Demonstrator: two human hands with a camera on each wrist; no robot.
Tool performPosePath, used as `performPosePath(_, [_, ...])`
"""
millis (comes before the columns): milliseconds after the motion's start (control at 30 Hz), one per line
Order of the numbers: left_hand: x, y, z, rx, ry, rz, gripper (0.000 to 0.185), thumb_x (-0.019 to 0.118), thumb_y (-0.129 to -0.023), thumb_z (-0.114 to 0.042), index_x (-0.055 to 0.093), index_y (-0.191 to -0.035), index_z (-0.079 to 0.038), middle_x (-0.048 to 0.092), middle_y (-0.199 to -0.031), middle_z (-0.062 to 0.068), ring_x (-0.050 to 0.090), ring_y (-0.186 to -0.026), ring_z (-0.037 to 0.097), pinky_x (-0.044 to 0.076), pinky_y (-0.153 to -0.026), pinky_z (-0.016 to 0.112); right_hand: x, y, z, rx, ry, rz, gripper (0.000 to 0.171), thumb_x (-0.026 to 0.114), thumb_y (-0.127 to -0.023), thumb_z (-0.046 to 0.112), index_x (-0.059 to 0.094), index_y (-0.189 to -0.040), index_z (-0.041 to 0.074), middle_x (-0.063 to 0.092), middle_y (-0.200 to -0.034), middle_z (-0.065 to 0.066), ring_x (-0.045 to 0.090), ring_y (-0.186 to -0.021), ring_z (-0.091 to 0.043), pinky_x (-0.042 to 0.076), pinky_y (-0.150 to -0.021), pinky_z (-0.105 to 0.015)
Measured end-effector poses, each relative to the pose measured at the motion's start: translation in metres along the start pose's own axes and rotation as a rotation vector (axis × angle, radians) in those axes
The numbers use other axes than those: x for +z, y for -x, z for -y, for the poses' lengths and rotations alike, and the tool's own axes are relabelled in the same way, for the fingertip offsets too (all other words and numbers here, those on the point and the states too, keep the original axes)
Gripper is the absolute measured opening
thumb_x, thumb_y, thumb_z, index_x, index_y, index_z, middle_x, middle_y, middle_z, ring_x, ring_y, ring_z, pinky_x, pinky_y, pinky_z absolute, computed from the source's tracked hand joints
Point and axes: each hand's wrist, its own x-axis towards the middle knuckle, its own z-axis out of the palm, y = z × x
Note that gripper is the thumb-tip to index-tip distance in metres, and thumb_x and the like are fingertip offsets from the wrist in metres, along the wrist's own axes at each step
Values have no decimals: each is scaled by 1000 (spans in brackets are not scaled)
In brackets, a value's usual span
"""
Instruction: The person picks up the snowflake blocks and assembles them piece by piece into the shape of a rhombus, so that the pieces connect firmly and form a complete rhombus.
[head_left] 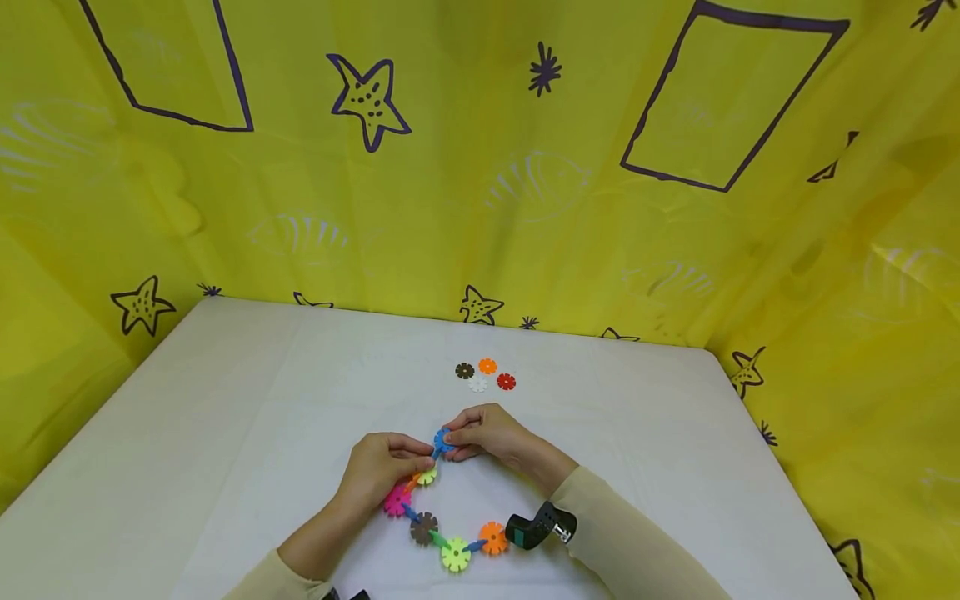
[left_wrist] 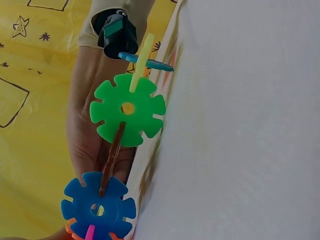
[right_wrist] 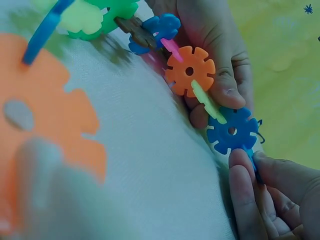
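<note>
A chain of notched plastic linking discs curves over the white table, several colours slotted edge to edge. My left hand (head_left: 386, 468) pinches a blue disc (right_wrist: 232, 131) near the chain's upper end, beside a yellow disc (head_left: 427, 475). With thumb and fingers, my right hand (head_left: 495, 435) grips a light-blue disc (head_left: 442, 440) that meets the blue disc's edge. Lower along the chain come a pink disc (head_left: 397, 500), a brown disc (head_left: 423, 528) and a yellow-green disc (head_left: 455, 554). An orange disc (head_left: 493, 537) ends it near my right wrist. The green disc (left_wrist: 127, 110) looms large in the left wrist view.
Several loose discs lie farther back on the table (head_left: 637, 417): a dark brown disc (head_left: 465, 371), an orange one, a white one and a red disc (head_left: 506, 382). Yellow patterned cloth (head_left: 450, 208) hangs around the table's back and sides.
</note>
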Motion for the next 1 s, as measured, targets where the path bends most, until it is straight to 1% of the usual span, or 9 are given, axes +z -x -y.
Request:
performPosePath(133, [1,0,0,7,-12,-16,15,87,-73,-23,80,-84,-15,76,-78,-1,70,-75,8,53,-72,25,0,0,1,-1,0,4,19,66,-91,0,67,-107,-12,74,-84,-11,70,-66,-11,60,-67,-25])
performPosePath(333, [0,2,-2,37,-21,-22,12,86,-75,-21,80,-84,-15,76,-78,0,70,-75,8,53,-69,22,2,-1,3,28,-1,-8,20,66,-92,1,68,-107,-11,74,-84,-11,70,-67,-11,60,-68,-25])
performPosePath(467, [0,1,-2,63,-62,-42,9,85,-76,-21,81,-82,-17,76,-77,-3,67,-75,6,51,-69,23,4,-1,4,32,-18,-8,21,66,-91,0,67,-108,-12,74,-85,-11,70,-67,-12,60,-68,-25])
performPosePath(567, [0,-1,-1,85,-74,-46,9,85,-76,-22,81,-83,-17,76,-78,-3,67,-76,6,51,-70,24,4,-1,5,18,-26,-10,21,65,-91,-1,66,-109,-14,73,-86,-12,70,-68,-12,60,-69,-26])
performPosePath(667, [1,-2,-1,89,-60,-25,11,85,-76,-21,81,-84,-16,76,-80,-2,69,-78,8,54,-71,25,3,0,4,23,-30,-18,21,65,-92,-1,66,-109,-13,73,-87,-12,71,-68,-12,60,-68,-26])
performPosePath(867, [-2,0,1,49,-27,45,18,85,-77,-25,80,-90,-13,77,-86,2,72,-83,12,57,-77,29,2,2,1,36,-32,4,22,65,-92,-1,66,-111,-13,74,-88,-13,71,-68,-12,60,-69,-25])
performPosePath(1000, [-5,-1,2,28,-13,85,23,85,-77,-27,80,-93,-12,77,-87,4,72,-86,14,56,-79,29,3,1,1,19,-36,6,22,66,-91,-1,66,-110,-13,74,-87,-12,70,-68,-12,60,-67,-24])
